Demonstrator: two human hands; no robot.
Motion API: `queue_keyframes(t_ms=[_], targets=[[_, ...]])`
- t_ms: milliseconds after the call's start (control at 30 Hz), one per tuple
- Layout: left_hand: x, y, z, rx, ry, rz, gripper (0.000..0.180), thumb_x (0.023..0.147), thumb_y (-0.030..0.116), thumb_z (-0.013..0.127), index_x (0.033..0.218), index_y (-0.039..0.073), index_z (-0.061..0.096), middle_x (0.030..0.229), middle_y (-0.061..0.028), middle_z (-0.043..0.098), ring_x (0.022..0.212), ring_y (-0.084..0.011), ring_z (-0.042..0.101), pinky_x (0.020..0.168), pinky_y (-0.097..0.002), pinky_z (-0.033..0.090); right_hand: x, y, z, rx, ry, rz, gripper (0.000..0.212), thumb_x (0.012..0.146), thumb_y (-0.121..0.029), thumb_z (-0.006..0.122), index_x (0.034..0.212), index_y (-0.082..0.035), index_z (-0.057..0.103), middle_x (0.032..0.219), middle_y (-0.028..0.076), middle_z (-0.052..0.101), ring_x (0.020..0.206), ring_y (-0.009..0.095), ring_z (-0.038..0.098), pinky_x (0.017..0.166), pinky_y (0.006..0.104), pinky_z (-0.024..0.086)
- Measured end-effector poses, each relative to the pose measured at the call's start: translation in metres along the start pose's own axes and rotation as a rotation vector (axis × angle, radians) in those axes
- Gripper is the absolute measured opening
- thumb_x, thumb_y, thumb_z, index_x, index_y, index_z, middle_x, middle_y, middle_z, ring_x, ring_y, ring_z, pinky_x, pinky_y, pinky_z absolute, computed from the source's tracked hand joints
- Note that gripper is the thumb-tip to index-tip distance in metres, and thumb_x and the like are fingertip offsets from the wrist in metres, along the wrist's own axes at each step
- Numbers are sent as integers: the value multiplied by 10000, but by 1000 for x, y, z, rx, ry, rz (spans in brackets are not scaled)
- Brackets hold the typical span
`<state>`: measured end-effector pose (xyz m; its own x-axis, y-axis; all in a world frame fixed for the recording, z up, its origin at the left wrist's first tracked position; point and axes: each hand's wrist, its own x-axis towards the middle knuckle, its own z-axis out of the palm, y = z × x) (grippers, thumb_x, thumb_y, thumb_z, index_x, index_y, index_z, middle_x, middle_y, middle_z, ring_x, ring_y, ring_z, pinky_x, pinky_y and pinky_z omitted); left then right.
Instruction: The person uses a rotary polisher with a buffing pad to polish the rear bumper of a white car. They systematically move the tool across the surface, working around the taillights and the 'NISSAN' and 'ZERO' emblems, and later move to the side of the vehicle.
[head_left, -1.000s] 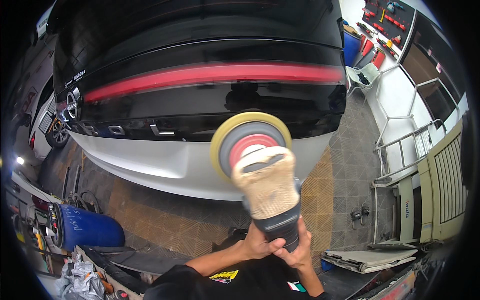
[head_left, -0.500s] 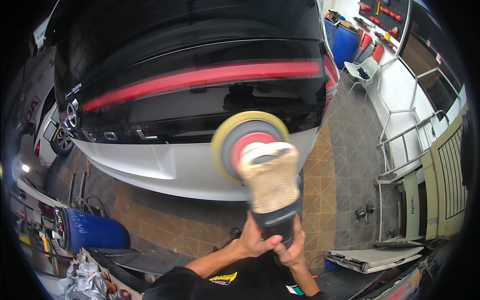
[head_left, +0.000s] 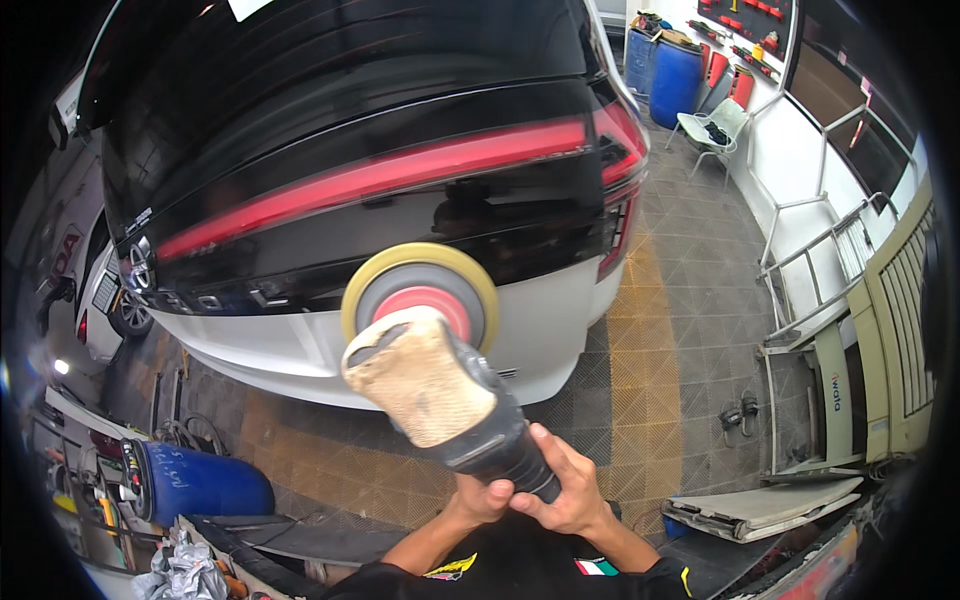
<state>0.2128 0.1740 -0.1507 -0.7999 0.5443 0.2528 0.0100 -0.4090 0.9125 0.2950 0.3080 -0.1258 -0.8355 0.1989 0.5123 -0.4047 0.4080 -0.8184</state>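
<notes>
Polisher (head_left: pixel 430 390) stands tilted in front of the black and white tailgate (head_left: pixel 540 235), its yellow pad (head_left: pixel 420 258) facing it; whether they touch cannot be told. Both hands, left (head_left: pixel 480 502) and right (head_left: pixel 572 490), curl closed around the handle's (head_left: pixel 515 462) lower end. Gripped so far from the pad, the head could tip, letting its rim scuff the tailgate or catch the raised letters (head_left: pixel 268 297).

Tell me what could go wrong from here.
In this view the yellow pad spans the line between black panel and white bumper; it might catch that edge. The left grip and right grip hold the polisher only by its rear end, so its front could wander. Silver lettering left of the pad might get scuffed if it drifts.
</notes>
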Motion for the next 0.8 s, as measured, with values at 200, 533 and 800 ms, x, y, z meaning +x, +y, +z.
queue_keyframes(t_ms=[200, 533, 800], targets=[[33, -20, 63, 26, -243, 24, 665, 892, 341, 767, 1348, -70, 510, 1282, -159, 610, 1143, -254, 614, 993, -378, 488, -35, 19, -60, 60, 147, 175, 940, 869, -452, 772, 1565, -22, 310, 1277, 284, 635, 1109, 380, 686, 913, 418, 555], [41, -45, 103, 383, -232, 94, 858, 880, 356, 780, 1386, -109, 266, 1214, -268, 614, 1122, -362, 646, 962, -404, 510, -44, 39, -100, 210, 233, 244, 961, 886, -495, 714, 1575, 2, 265, 1238, 268, 660, 1094, 356, 688, 925, 422, 545], [17, -14, 81, 176, 195, 137, 740, 900, 482, 727, 1350, -59, 499, 1248, -151, 601, 1088, -255, 623, 938, -388, 515, 21, 36, -85, 230, -221, 11, 828, 881, -362, 783, 1536, -44, 389, 1301, 271, 618, 1047, 370, 683, 892, 397, 561]])
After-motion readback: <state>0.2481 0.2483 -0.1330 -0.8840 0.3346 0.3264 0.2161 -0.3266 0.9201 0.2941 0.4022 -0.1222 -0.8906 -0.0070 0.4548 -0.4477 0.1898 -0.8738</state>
